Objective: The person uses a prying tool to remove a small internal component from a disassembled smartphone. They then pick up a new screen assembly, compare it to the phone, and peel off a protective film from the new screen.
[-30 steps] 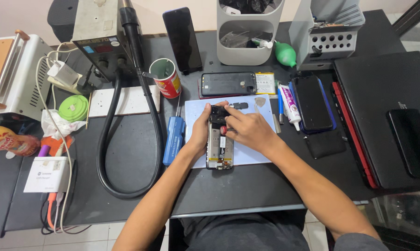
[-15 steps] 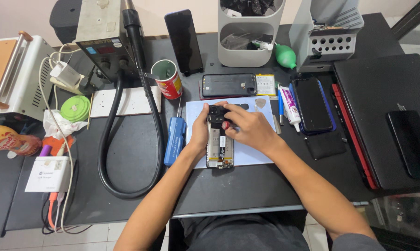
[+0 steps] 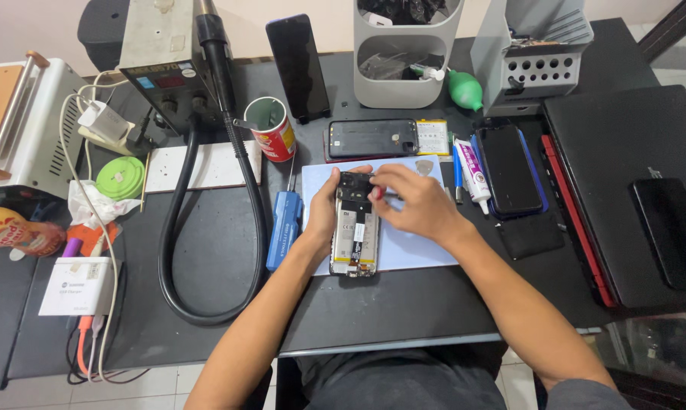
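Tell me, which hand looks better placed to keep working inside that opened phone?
Probably the right hand: its fingers sit at the top end of the opened phone, pinching something small. The left hand only grips the phone's side, steadying it on the blue mat.

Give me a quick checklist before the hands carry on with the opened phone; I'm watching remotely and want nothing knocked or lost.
1. Opened phone lies flat on the pale blue mat: ok.
2. Left hand steadies the phone's left edge: ok.
3. Right hand is at the phone's top end, fingers pinched; whether they hold a tool or a part: cannot tell.
4. Blue screwdriver lies beside the mat, close by the left wrist, where it could be nudged: not ok.
5. Red cup stands upright behind the mat, apart from both hands: ok.
6. Loose screws or small parts on the mat: cannot tell, too small to see.
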{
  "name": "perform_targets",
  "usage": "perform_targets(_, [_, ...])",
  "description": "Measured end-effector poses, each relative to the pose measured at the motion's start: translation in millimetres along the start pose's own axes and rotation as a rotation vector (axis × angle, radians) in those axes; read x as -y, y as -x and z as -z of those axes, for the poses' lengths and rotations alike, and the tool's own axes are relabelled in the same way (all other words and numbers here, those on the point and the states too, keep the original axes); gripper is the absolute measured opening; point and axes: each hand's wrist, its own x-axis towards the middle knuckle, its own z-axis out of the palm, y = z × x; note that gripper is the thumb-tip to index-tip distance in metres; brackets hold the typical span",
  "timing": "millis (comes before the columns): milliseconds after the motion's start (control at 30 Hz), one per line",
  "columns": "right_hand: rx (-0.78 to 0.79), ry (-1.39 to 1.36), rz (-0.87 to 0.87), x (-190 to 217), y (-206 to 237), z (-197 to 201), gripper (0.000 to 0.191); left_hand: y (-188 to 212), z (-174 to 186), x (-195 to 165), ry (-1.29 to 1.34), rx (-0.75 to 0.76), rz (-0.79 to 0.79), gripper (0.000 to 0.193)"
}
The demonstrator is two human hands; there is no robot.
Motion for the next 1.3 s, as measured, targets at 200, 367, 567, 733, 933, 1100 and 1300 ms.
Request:
perform_targets(200, [-0.025, -0.415, -0.411, -19, 5, 10, 0.024, -2, -5, 0, 0.035, 0.123, 0.079, 0.062])
perform_targets(367, [-0.144, -0.801, -0.367, -22, 2, 10, 0.023, -3, -4, 1, -0.011, 0.111, 0.12, 0.064])
perform_targets(567, [-0.211, -0.791, -0.288, 0, 0, 11, 0.018, -4, -1, 2, -0.011, 0.173, 0.112, 0.066])
perform_targets(733, [-0.31, -0.714, -0.18, 12, 3, 0, 0.042, -4, 1, 2, -0.06, 0.179, 0.126, 0.065])
perform_targets(933, [-0.394, -0.592, -0.036, 9, 3, -14, 0.047, -2, -2, 0, -0.102, 0.145, 0.181, 0.063])
perform_targets(1100, [-0.414, -0.6, -0.019, 5, 4, -21, 0.048, -1, -3, 0, -0.091, 0.128, 0.215, 0.062])
perform_targets(1300, [-0.42, -0.602, -0.017, 3, 3, -25, 0.049, -1, -2, 1, -0.091, 0.151, 0.209, 0.063])
